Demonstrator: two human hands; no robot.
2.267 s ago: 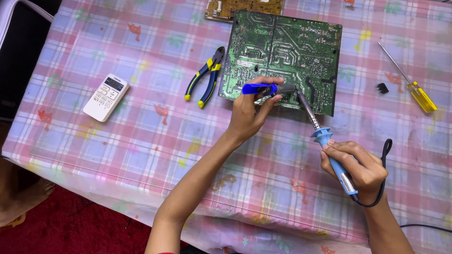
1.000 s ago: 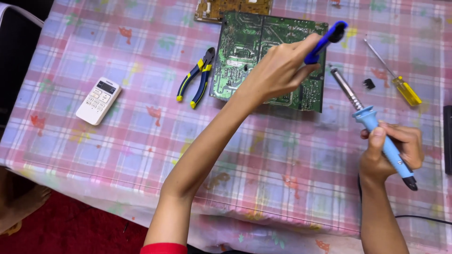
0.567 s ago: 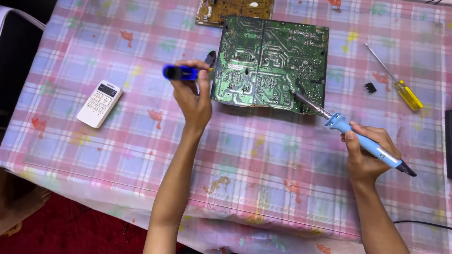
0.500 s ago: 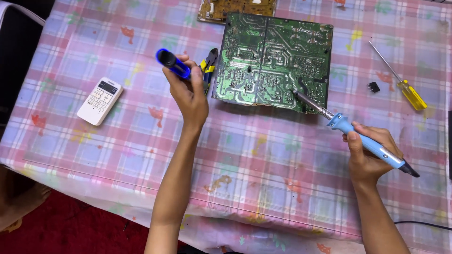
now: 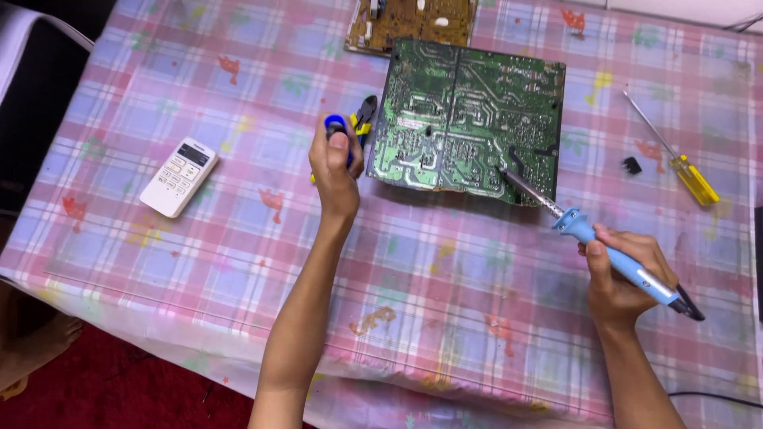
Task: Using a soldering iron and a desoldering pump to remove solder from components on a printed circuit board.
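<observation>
A green circuit board [image 5: 469,119] lies solder side up on the checked tablecloth [image 5: 413,286]. My left hand [image 5: 335,167] is raised just left of the board, fingers closed around a blue pump-like tool [image 5: 335,125] held upright, thumb on its top. My right hand [image 5: 624,274] grips the blue handle of a soldering iron [image 5: 592,238]; its metal tip rests on the board's near right part.
Pliers [image 5: 364,115] with yellow-blue handles lie behind my left hand. A white remote control [image 5: 179,176] sits at left. A yellow-handled screwdriver [image 5: 679,163] and a small black part [image 5: 631,165] lie at right. A brown board [image 5: 413,20] is at the far edge.
My left hand carried the blue tool off the board, swung it left and turned it upright. The soldering iron's tip came back down onto the board.
</observation>
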